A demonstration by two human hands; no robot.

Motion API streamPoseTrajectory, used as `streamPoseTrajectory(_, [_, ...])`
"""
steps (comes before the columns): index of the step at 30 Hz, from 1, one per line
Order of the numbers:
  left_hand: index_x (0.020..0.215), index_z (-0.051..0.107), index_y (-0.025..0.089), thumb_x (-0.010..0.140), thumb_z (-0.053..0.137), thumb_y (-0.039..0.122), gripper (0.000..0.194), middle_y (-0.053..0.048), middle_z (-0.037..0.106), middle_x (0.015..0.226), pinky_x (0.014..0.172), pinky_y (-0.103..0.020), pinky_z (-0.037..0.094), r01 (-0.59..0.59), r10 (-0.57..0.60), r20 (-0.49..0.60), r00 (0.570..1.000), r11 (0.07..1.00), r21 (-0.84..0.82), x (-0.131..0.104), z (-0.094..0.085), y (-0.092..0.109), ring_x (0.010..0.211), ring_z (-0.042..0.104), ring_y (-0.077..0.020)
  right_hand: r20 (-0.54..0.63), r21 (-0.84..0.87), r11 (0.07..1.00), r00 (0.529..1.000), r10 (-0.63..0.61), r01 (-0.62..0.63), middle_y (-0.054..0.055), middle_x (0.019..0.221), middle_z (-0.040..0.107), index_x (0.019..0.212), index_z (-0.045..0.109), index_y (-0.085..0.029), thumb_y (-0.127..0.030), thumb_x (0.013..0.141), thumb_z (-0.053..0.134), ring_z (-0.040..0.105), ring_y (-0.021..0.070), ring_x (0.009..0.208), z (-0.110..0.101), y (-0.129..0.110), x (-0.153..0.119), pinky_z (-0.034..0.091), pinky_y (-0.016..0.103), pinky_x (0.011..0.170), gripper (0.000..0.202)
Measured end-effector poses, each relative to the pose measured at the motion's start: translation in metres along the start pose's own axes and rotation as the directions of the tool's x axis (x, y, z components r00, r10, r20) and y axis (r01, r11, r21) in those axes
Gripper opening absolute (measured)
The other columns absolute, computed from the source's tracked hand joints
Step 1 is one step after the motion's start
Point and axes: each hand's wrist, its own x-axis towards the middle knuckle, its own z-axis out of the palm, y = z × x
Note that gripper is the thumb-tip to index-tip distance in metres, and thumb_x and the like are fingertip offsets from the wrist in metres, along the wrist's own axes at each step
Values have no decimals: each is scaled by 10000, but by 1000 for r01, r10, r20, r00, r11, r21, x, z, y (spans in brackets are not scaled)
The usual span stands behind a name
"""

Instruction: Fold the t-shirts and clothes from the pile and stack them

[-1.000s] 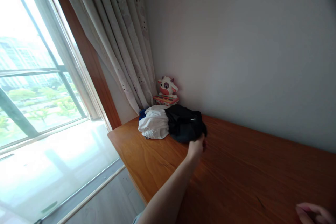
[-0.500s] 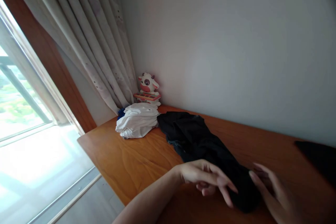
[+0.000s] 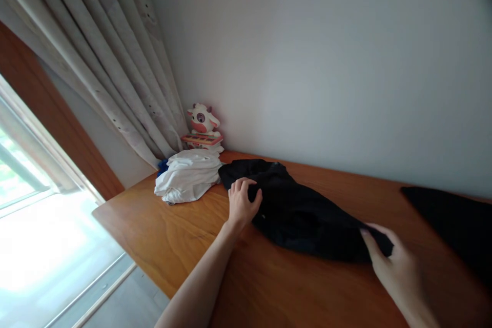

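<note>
A long black garment [image 3: 307, 215] lies crumpled across the wooden table; I cannot tell its exact kind. My left hand [image 3: 243, 202] is at its left part, fingers and thumb curled around dark cloth near the edge. Farther right, my right hand [image 3: 392, 256] pinches the garment's narrow right end between thumb and fingers, lifting it slightly. The cloth stretches between both hands, with its near edge bowed toward me. Beyond my left hand, a bunched white garment [image 3: 188, 177] touches the black one's far left end.
A cow toy with a small keyboard [image 3: 202, 130] stands in the corner behind the white garment. A bit of blue cloth [image 3: 163, 166] shows beside it. Another black cloth [image 3: 453, 220] lies at the right. The wooden table [image 3: 154, 220] meets the wall; a curtain [image 3: 96, 51] hangs left.
My left hand has moved from the garment's near right end to its left part. My right hand now grips the right end, and the cloth is spread wider between them. The view has shifted right.
</note>
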Motion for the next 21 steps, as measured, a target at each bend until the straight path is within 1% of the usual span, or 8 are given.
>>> streamPoseTrajectory(3, [1003,719,280,700,849,333,334,-83,683,1131,1076,-472,396,-4,2,24,1000,998,70,0,-2,-11,1152,572,-325,-89,43,989,986,143,-140,147,990,746,1082,682,-222,-619,784,532,708,371,921,-6,10,8,561,491,774,519])
streamPoseTrajectory(7, [996,728,278,597,898,370,443,-83,716,1108,1103,-487,378,65,-66,100,993,998,15,-5,2,-17,1149,587,-346,-152,154,988,988,-6,30,142,1106,710,1005,680,-210,-530,796,518,654,344,1097,-8,3,6,494,494,987,415])
streamPoseTrajectory(10, [949,740,284,599,873,273,374,-75,737,1056,1122,-501,362,-21,20,189,982,1000,5,-7,6,-15,1102,620,-334,-39,187,977,994,-101,106,115,1062,733,895,694,-233,-567,889,433,677,308,1055,-8,-10,0,510,443,965,424])
streamPoseTrajectory(13, [843,754,290,686,809,205,187,-74,747,926,1085,-491,403,-106,124,312,942,992,-74,-10,8,-5,983,667,-300,119,132,985,985,-128,112,76,922,760,975,692,-240,-635,903,466,721,270,895,-7,-22,-8,558,375,821,461])
streamPoseTrajectory(15, [848,766,294,763,763,198,128,-82,752,905,1037,-473,445,-168,209,405,890,977,-134,-15,10,5,934,687,-282,146,86,982,973,-180,169,67,910,757,1139,654,-223,-657,867,548,728,260,857,-5,-30,-14,568,360,778,523])
streamPoseTrajectory(17, [941,774,297,854,693,199,155,-94,762,956,995,-451,477,-279,328,481,813,944,-174,-25,13,19,942,701,-268,166,53,969,955,-247,242,72,948,755,1314,574,-206,-656,841,602,737,261,862,-3,-37,-19,581,361,763,654])
streamPoseTrajectory(19, [1062,760,300,928,607,185,233,-104,767,1026,973,-426,496,-397,455,543,706,889,-228,-37,16,35,994,708,-260,191,27,950,932,-309,310,100,1047,757,1460,462,-196,-632,820,648,745,276,904,-1,-44,-24,596,375,767,797])
streamPoseTrajectory(21, [1179,725,296,970,541,168,306,-112,763,1100,976,-403,506,-485,567,593,571,816,-314,-50,20,49,1080,698,-256,217,26,923,899,-380,384,133,1222,724,1544,365,-207,-561,809,681,735,297,1011,-1,-49,-27,601,401,824,874])
